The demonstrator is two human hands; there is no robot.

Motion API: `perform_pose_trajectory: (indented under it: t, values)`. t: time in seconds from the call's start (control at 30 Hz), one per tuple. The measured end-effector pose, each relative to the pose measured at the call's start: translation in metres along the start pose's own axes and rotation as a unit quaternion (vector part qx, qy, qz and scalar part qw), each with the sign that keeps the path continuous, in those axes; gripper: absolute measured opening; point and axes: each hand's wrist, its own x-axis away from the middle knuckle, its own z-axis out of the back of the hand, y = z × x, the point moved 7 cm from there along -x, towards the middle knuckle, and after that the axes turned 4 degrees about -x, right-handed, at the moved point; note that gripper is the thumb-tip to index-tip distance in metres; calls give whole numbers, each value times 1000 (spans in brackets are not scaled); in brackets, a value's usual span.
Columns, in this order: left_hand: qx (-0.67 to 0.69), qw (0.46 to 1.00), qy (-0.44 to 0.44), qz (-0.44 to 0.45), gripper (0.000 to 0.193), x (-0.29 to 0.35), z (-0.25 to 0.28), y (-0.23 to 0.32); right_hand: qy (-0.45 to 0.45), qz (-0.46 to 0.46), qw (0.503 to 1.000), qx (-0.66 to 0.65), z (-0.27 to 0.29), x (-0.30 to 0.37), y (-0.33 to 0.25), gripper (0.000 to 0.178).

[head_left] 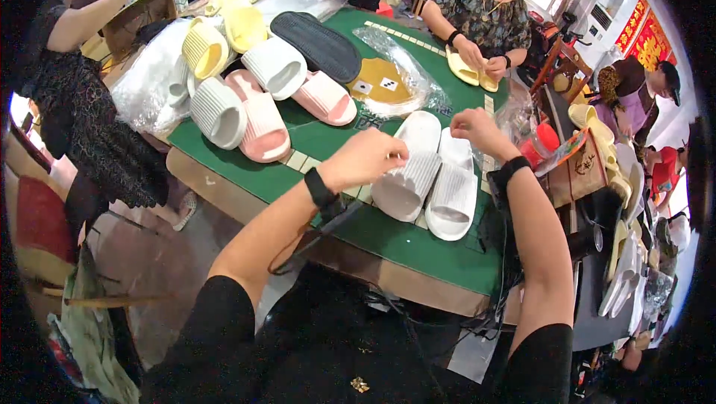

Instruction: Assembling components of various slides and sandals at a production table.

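Two white slides lie side by side on the green tabletop before me, the left slide (408,184) and the right slide (453,203), both with ribbed straps. My left hand (367,158) is held over the strap edge of the left one, its fingers curled in toward the thumb. Beyond the heel of the right slide is my right hand (481,133), fingertips drawn together in a pinch. Whatever either hand grips, if anything, is too small to make out. Each wrist wears a black band.
At the left, pink slides (261,124), white slides (274,67), yellow slides (203,48) and a dark slide (316,45) are heaped beside clear plastic wrap (145,80). A red-lidded jar (542,143) stands right. Across the green table (365,247), a co-worker (477,24) handles pale yellow slippers (462,68).
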Motion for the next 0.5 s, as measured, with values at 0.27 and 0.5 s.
perform_pose_trajectory:
  t: [0.27, 0.5]
  values:
    - [-178, 981, 0, -78, 12, 35, -14, 22, -275, -27, 945, -175, -83, -15, -10, 9]
    - [-275, 926, -6, -259, 14, 41, -47, 46, -333, -54, 921, -197, -90, -9, -22, 12]
